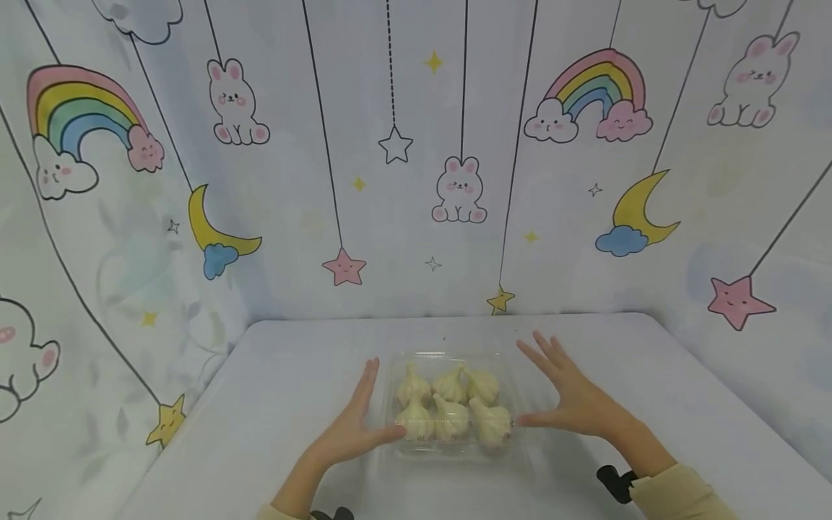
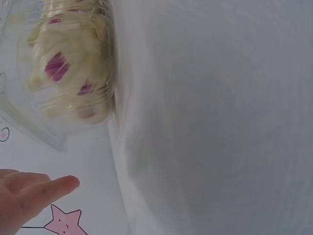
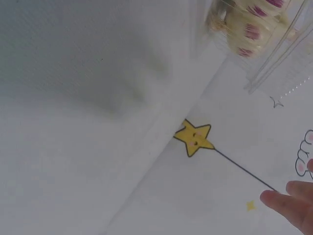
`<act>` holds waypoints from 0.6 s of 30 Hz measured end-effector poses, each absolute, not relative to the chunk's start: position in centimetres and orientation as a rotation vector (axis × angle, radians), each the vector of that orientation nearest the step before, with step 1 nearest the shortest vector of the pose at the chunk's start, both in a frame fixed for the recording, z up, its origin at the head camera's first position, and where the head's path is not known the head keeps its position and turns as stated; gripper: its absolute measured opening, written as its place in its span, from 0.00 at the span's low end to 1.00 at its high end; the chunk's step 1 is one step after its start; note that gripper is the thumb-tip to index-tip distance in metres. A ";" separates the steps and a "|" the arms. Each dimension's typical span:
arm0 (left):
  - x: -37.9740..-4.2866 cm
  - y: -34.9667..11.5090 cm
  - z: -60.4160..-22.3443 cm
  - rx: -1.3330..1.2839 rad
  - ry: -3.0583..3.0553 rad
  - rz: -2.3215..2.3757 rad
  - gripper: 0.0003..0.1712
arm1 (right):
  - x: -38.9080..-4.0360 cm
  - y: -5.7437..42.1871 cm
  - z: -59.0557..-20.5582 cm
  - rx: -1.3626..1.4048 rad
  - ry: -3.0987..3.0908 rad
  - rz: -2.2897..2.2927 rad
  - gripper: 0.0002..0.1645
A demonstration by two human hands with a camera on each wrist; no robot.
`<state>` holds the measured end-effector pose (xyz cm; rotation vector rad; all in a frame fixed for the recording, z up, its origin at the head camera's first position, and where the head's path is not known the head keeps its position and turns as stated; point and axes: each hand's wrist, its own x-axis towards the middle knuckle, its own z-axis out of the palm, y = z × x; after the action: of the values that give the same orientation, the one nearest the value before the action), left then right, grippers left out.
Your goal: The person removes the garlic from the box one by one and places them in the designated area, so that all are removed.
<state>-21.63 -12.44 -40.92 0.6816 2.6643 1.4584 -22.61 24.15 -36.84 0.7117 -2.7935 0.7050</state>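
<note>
A clear plastic clamshell box (image 1: pixel 455 455) stands on the white table, with several pale garlic bulbs (image 1: pixel 451 422) inside in two rows. Its lid looks shut. Purple patches show on the garlic (image 2: pixel 57 66) in the left wrist view. My left hand (image 1: pixel 356 422) is at the box's left side, fingers extended and thumb pointing at the near left corner; whether the thumb touches the plastic I cannot tell. On the other side my right hand (image 1: pixel 575 401) has its fingers spread, its thumb close to the right wall. Neither hand grips anything.
White table (image 1: pixel 292 375) surface surrounds the box. Behind and at both sides hangs a pale curtain (image 1: pixel 279 180) printed with rabbits, rainbows, moons and stars. A black strap piece (image 1: pixel 615 484) sits at the right wrist, by a beige sleeve (image 1: pixel 679 495).
</note>
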 end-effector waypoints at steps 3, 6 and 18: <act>-21.7 -12.1 -41.4 0.632 2.622 1.495 0.65 | -22.6 24.0 -37.2 0.716 -2.803 0.732 0.65; -21.7 -11.7 -41.7 0.584 2.575 1.545 0.66 | -22.7 23.8 -37.6 0.712 -2.810 0.754 0.65; -21.4 -10.5 -42.0 0.516 2.554 1.624 0.74 | -22.9 23.0 -39.1 0.749 -2.802 0.781 0.66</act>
<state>-21.44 -10.49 -42.03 0.5155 2.5537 1.6244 -22.91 22.95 -39.10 0.7494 -2.8024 0.7809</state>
